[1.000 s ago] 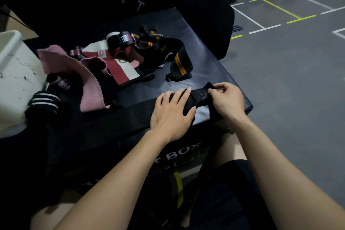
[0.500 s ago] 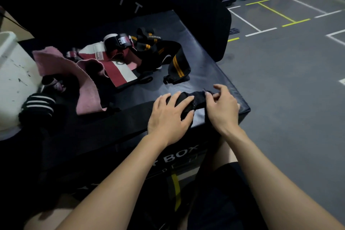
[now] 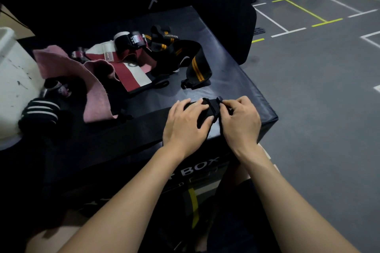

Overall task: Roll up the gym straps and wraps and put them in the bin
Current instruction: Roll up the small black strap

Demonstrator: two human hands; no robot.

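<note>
The left hand [image 3: 188, 124] lies flat with spread fingers on the long black fabric strap [image 3: 115, 131], pressing it down near its right end, while the right hand [image 3: 239, 118] pinches that folded end between thumb and fingers just beside the left fingertips. The strap runs to the left along the near edge of the black padded box [image 3: 236, 88]. Farther on the box lie a black wrap with orange stripes [image 3: 197, 65], a maroon and white wrap [image 3: 131, 76] and a pink cloth strip [image 3: 90, 84]; the white plastic bin [image 3: 12, 80] stands at the far left.
</note>
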